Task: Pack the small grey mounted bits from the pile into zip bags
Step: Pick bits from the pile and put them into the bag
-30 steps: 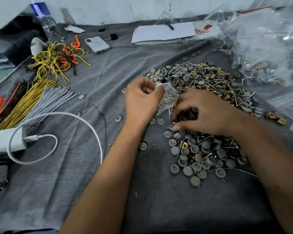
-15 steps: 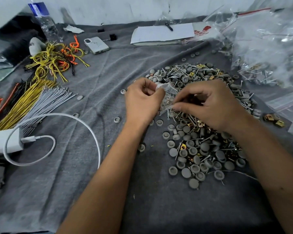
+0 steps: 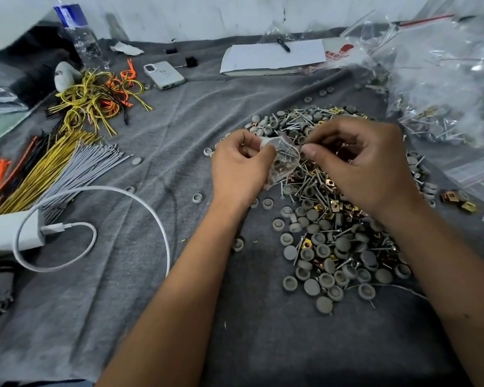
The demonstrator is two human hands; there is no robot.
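A pile (image 3: 330,241) of small grey round bits, screws and brass clips lies on the grey cloth (image 3: 157,275). My left hand (image 3: 236,170) grips a small clear zip bag (image 3: 284,160) that holds a few grey bits and screws. My right hand (image 3: 361,166) hovers just right of the bag's mouth, fingers curled, fingertips pinched close to the bag's edge. Whether a piece sits between those fingertips is hidden.
Filled and empty zip bags (image 3: 444,88) are heaped at the right. Bundles of yellow, grey and orange ties (image 3: 53,166) lie at the left, with a white charger and cable (image 3: 95,213). A phone (image 3: 164,75), a water bottle (image 3: 80,37) and a notepad (image 3: 274,55) are at the back.
My right hand rose from the pile and came up to the mouth of the bag. My left hand kept the bag in about the same place.
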